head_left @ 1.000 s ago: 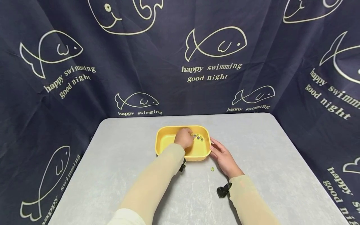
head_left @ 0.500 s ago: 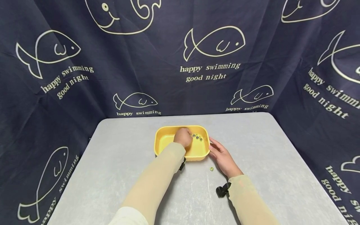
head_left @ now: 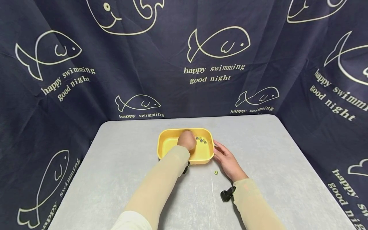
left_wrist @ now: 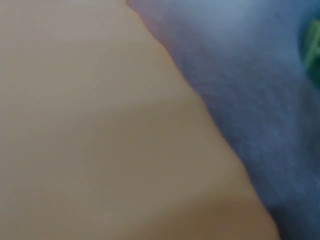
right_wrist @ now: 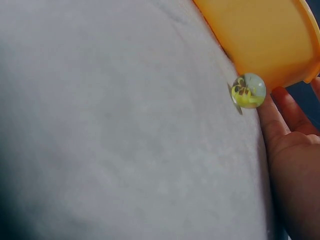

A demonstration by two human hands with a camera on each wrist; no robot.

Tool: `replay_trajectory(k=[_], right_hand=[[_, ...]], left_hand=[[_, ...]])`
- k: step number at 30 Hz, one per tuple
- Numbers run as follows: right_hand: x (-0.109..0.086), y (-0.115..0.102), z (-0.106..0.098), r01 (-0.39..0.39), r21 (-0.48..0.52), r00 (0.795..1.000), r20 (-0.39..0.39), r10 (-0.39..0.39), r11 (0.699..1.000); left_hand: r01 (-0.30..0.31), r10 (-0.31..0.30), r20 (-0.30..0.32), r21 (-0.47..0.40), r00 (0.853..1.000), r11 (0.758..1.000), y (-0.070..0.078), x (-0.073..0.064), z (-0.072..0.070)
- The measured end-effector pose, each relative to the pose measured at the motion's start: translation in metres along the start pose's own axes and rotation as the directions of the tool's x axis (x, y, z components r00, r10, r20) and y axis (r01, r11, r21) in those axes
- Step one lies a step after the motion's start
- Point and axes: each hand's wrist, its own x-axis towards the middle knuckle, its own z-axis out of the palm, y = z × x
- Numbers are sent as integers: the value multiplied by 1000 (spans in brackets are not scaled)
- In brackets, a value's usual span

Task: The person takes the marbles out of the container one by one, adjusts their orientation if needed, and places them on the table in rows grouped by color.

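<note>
Grey table [head_left: 198,198] bears a marble [head_left: 216,172] below centre; little has changed, work seems ongoing: left hand [head_left: 187,140], grip hidden, in the box [head_left: 169,144] beside more marbles [head_left: 201,140]; right hand [head_left: 229,162], fingers relaxed, touches its right side.

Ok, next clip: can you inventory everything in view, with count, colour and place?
Tray: 1, yellow, on the table towards its far edge
Marbles: at least four, dark and yellow-green, inside the tray at its right end; exact count too small to tell
Loose marble: 1, clear with yellow, on the table outside the tray
Table: 1, light grey, under the tray
Curtain: dark blue with pale fish and lettering, behind and at both sides
Blurred shape: 1, green, right edge of the left wrist view; identity unclear
Wrist devices: 2, black, one at each wrist
Sleeves: 2, cream, on both forearms
Left hand: 1, inside the tray, fingers hidden
Right hand: 1, fingers against the tray's right end
</note>
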Motion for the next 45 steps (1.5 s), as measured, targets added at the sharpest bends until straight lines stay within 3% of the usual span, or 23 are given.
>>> replay_trajectory(k=[8, 15, 20, 28, 32, 36, 42, 45], right_hand=[[0, 1, 0, 5, 6, 1000, -5, -5, 1000], [0, 1, 0, -4, -11, 1000, -10, 4, 1000], [0, 0, 0, -7, -8, 1000, -15, 7, 1000], [0, 1, -2, -15, -1, 1000, -15, 15, 1000], [1, 2, -2, -6, -11, 1000, -5, 6, 1000], [1, 2, 0, 13, 2, 1000, 14, -13, 1000], [0, 3, -1, 13, -29, 1000, 0, -13, 999], [0, 4, -2, 15, -27, 1000, 2, -15, 1000]], left_hand=[[16, -18, -9, -125, 1000, 992, -5, 0, -1], [59, -53, 27, -289, 998, 955, -5, -4, -6], [57, -49, 31, -368, 998, 928, -2, -8, -7], [0, 39, 62, -536, 997, 844, 3, -24, -9], [-70, 123, 58, -558, 991, 827, 3, -35, -12], [-145, 200, 41, -551, 979, 822, -3, -53, -18], [-221, 280, -1, -620, 960, 753, -10, -85, -22], [-270, 313, -39, -612, 949, 744, -12, -99, -20]])
